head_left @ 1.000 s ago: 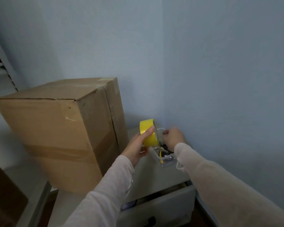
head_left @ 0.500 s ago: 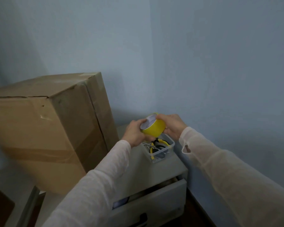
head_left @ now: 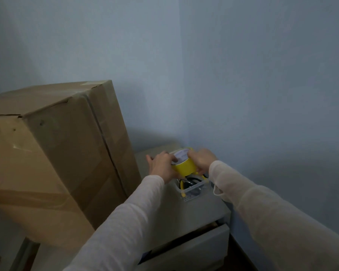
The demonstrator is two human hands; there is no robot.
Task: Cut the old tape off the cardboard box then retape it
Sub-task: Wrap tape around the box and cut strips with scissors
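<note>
A tall cardboard box point(head_left: 55, 153) stands at the left, with brown tape along its seams. A yellow tape roll point(head_left: 183, 166) is held between both hands over a small clear plastic bin point(head_left: 194, 189). My left hand point(head_left: 161, 168) grips the roll's left side, fingers curled over its top edge. My right hand point(head_left: 203, 161) grips its right side. Both hands are slightly blurred.
The clear bin holds yellow-handled tools and sits on a grey drawer unit point(head_left: 200, 208) in the wall corner. Its top drawer point(head_left: 186, 249) stands partly pulled out. Blue walls close in behind and to the right.
The roll went from my left hand alone to both hands, and now sits lower over the bin. The view has swung left and down slightly.
</note>
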